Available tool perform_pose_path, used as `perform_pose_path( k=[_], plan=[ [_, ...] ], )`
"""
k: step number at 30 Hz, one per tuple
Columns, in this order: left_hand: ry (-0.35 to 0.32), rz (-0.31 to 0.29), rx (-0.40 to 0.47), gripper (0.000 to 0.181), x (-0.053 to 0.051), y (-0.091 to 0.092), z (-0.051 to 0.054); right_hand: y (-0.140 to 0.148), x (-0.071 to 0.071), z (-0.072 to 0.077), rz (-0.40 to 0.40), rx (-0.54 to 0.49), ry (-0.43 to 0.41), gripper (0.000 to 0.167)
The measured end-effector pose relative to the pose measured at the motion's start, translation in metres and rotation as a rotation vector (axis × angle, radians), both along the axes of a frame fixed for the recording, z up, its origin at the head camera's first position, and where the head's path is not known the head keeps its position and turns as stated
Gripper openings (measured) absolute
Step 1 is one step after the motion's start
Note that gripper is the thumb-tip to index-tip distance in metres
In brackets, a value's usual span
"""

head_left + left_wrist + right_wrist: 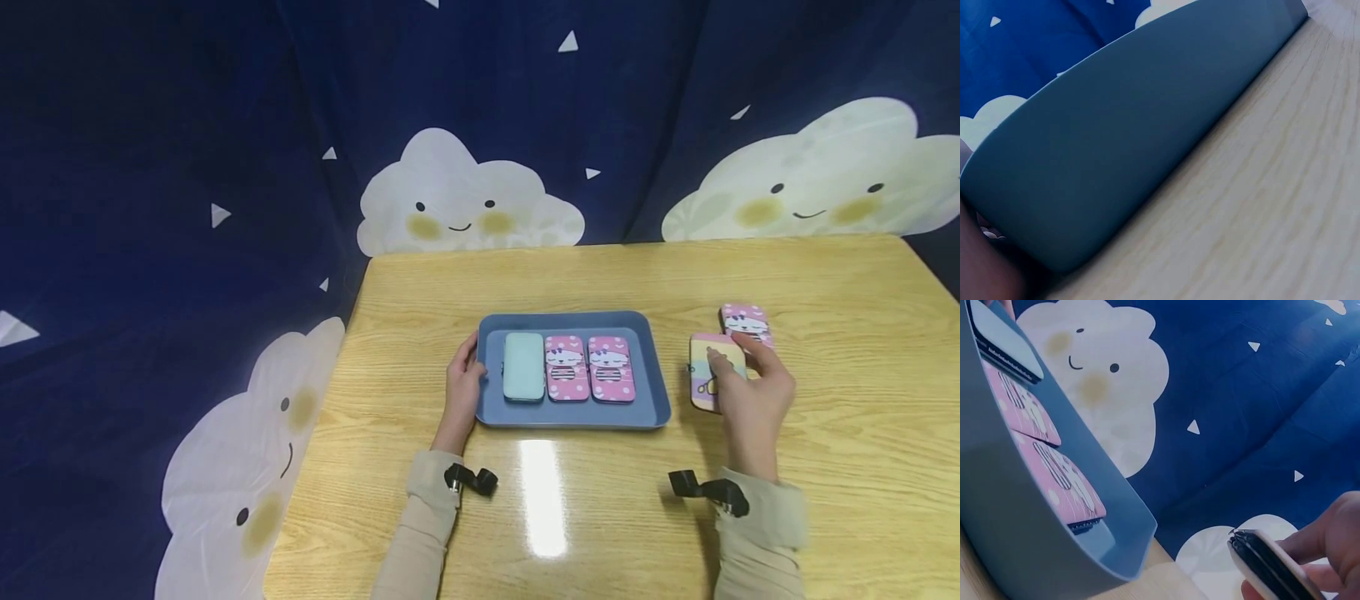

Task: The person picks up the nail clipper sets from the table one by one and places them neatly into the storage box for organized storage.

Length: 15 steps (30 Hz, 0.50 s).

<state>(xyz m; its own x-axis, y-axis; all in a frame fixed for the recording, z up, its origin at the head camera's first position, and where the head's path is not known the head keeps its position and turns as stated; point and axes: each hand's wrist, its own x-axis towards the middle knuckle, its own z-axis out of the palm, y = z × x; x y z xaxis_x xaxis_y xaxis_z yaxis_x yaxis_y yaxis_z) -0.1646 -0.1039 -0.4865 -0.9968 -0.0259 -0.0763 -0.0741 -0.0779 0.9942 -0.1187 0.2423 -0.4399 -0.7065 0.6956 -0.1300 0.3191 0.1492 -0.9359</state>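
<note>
My right hand (753, 408) grips a small zip case (705, 379) with yellow, pink and purple stripes, held above the table to the right of the tray. In the right wrist view, the dark edge and zip pull of this case (1266, 562) face the camera. With its fingers at the left wall, my left hand (465, 387) holds the blue-grey tray (570, 417). Inside the tray lie a mint-green case (523, 367) and two pink cat cases, the middle one (566, 368) and the right one (611, 369), side by side.
Another pink cat case (742, 317) lies on the wooden table (600, 517) behind my right hand, partly hidden. A dark blue curtain (480, 83) with clouds hangs behind the table and along its left side.
</note>
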Motion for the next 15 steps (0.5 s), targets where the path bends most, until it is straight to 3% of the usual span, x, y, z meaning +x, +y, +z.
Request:
perform_pose_path(
  k=[10,15],
  plan=[
    [0.036,-0.005,0.020,0.075,0.000,0.000,-0.001,-0.013,-0.006,0.004,0.033,0.031,0.030,0.045],
    [0.085,-0.015,0.006,0.085,-0.008,-0.001,-0.022,-0.022,-0.009,0.007,0.063,0.049,0.062,0.044]
  ],
)
